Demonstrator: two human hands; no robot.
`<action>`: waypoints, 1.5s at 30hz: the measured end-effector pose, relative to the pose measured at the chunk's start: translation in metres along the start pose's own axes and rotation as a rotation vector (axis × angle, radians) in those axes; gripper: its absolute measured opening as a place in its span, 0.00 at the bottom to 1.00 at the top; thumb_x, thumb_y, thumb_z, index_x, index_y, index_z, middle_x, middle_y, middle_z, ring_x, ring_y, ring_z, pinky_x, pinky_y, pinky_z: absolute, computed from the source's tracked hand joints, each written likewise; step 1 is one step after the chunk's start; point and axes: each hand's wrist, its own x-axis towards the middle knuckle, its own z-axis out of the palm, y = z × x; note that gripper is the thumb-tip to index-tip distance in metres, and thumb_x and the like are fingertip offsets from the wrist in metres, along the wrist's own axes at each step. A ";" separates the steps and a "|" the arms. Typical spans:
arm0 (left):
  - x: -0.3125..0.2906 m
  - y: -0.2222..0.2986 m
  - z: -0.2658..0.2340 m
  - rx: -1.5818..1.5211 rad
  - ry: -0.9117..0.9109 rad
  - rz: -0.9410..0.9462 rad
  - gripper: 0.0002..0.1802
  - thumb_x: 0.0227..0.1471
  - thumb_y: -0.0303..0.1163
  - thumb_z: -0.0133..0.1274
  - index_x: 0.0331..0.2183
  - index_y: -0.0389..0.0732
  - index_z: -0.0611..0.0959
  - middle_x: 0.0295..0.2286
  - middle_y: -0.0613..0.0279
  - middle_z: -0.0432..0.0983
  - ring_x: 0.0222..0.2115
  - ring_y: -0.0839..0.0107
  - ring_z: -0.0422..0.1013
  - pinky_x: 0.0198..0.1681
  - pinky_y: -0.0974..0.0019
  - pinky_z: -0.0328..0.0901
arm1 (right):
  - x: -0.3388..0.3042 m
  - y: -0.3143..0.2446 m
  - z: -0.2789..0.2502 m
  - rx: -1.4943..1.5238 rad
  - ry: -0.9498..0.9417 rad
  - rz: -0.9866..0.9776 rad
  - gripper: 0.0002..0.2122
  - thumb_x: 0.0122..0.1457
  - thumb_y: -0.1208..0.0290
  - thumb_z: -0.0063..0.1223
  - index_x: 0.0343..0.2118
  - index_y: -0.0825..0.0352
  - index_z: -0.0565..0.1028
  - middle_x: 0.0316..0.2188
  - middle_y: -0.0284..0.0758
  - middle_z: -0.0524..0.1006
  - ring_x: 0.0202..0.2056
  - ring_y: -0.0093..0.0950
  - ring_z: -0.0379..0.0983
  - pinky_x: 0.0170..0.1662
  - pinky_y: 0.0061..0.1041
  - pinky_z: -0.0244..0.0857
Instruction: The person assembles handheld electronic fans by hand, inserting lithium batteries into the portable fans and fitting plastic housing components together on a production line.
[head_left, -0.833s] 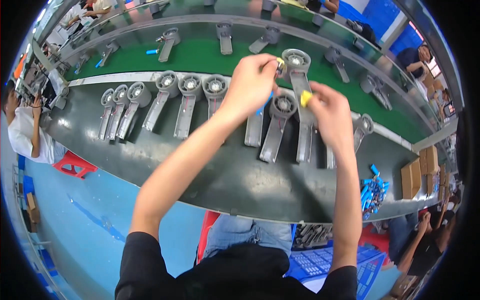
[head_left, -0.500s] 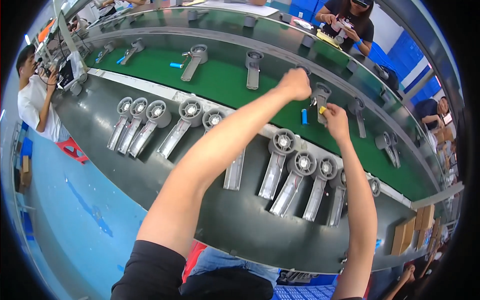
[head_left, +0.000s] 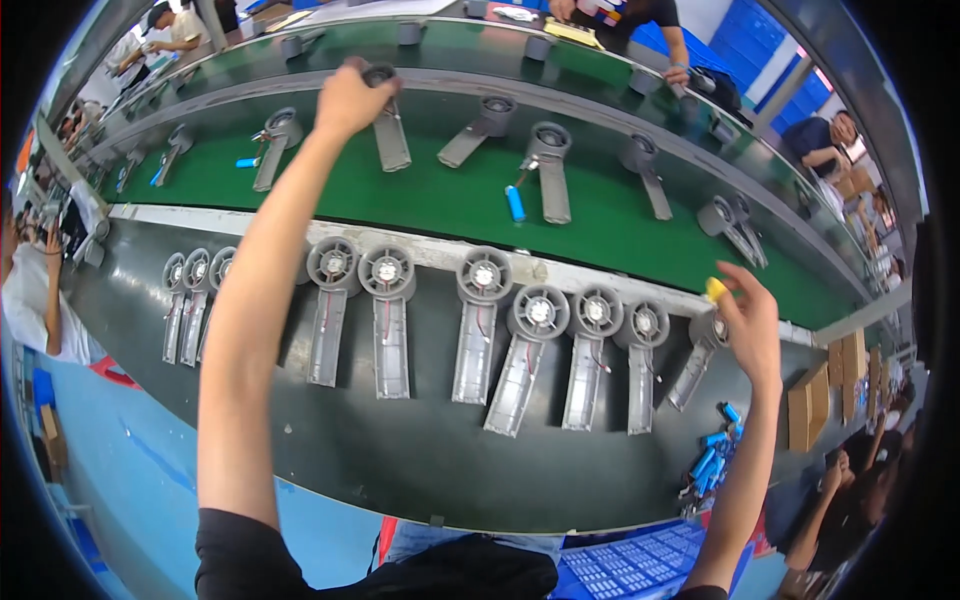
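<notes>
**Fan housing set down on a factory conveyor**

Curving across the view is a long green conveyor belt (head_left: 430, 200), with a dark grey workbench (head_left: 400, 450) in front of it and other people seated at the far side. At the far edge of the belt, the left hand (head_left: 350, 98) reaches out with its fingers closed around the round head of a grey plastic handheld fan housing (head_left: 388, 130), whose long handle lies flat on the belt pointing back toward the person. Similar grey housings are spaced along the belt, one with a small blue cylindrical battery (head_left: 515, 203) just beside it.

Near the bench's right end, the right hand (head_left: 752, 325) pinches a small yellow part (head_left: 716, 290) between its fingertips. A row of open fan housings (head_left: 480, 325) lies on the bench, and loose blue batteries (head_left: 712, 455) are heaped at the right.

Judging by the grip, placing the housing is the step in hand; next the fingers would need to let go and the arm come back.
</notes>
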 end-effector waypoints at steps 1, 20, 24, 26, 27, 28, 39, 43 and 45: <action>-0.014 0.023 -0.018 -0.061 0.002 0.024 0.45 0.41 0.60 0.62 0.50 0.31 0.76 0.42 0.42 0.78 0.45 0.53 0.75 0.50 0.58 0.66 | -0.021 0.019 -0.019 0.031 0.057 0.057 0.17 0.58 0.75 0.48 0.51 0.71 0.73 0.32 0.32 0.75 0.26 0.18 0.70 0.32 0.19 0.65; -0.415 0.196 -0.058 -0.391 -0.363 0.424 0.31 0.43 0.36 0.66 0.48 0.31 0.76 0.40 0.50 0.71 0.36 0.53 0.70 0.39 0.56 0.65 | -0.182 0.115 -0.083 -0.321 0.102 0.188 0.12 0.53 0.69 0.52 0.36 0.70 0.80 0.30 0.42 0.78 0.33 0.36 0.76 0.41 0.33 0.68; -0.417 0.195 -0.058 -0.359 -0.338 0.439 0.33 0.45 0.37 0.65 0.50 0.32 0.74 0.41 0.50 0.71 0.37 0.53 0.70 0.40 0.56 0.65 | -0.198 0.108 -0.075 -0.319 0.066 0.294 0.10 0.50 0.68 0.56 0.30 0.70 0.80 0.27 0.42 0.78 0.32 0.38 0.76 0.39 0.35 0.69; -0.418 0.194 -0.059 -0.364 -0.348 0.448 0.33 0.46 0.37 0.65 0.50 0.32 0.74 0.42 0.49 0.71 0.37 0.52 0.70 0.40 0.56 0.65 | -0.210 0.112 -0.067 -0.401 0.112 0.238 0.08 0.51 0.72 0.56 0.31 0.70 0.79 0.29 0.42 0.77 0.32 0.37 0.75 0.38 0.33 0.68; -0.418 0.195 -0.059 -0.374 -0.360 0.447 0.32 0.46 0.37 0.64 0.50 0.32 0.74 0.42 0.49 0.71 0.38 0.52 0.70 0.40 0.56 0.65 | -0.211 0.115 -0.066 -0.402 0.113 0.240 0.08 0.51 0.72 0.56 0.31 0.70 0.79 0.29 0.42 0.77 0.32 0.37 0.75 0.38 0.33 0.68; -0.417 0.195 -0.059 -0.385 -0.372 0.447 0.32 0.47 0.37 0.64 0.50 0.31 0.73 0.42 0.49 0.71 0.39 0.52 0.70 0.41 0.56 0.64 | -0.212 0.119 -0.068 -0.361 0.208 0.202 0.08 0.51 0.73 0.55 0.32 0.70 0.79 0.28 0.42 0.76 0.32 0.36 0.74 0.38 0.32 0.67; -0.403 0.204 -0.080 -0.446 -0.208 0.458 0.21 0.50 0.29 0.60 0.45 0.29 0.78 0.42 0.47 0.73 0.42 0.52 0.71 0.47 0.59 0.65 | -0.202 0.111 -0.094 0.267 0.223 0.123 0.07 0.61 0.70 0.50 0.38 0.67 0.75 0.30 0.23 0.73 0.33 0.13 0.67 0.35 0.14 0.58; -0.402 0.206 -0.079 -0.507 -0.152 0.502 0.16 0.47 0.27 0.61 0.40 0.33 0.80 0.40 0.50 0.74 0.39 0.54 0.70 0.43 0.57 0.64 | -0.195 0.096 -0.074 0.565 0.173 0.196 0.06 0.60 0.70 0.51 0.37 0.65 0.75 0.27 0.22 0.72 0.29 0.12 0.65 0.34 0.14 0.57; -0.404 0.212 -0.084 -0.526 -0.143 0.521 0.16 0.47 0.26 0.61 0.39 0.33 0.81 0.40 0.51 0.74 0.39 0.55 0.71 0.43 0.57 0.64 | -0.196 0.101 -0.069 0.710 0.194 0.200 0.06 0.60 0.70 0.51 0.37 0.65 0.75 0.26 0.22 0.71 0.28 0.12 0.63 0.33 0.14 0.57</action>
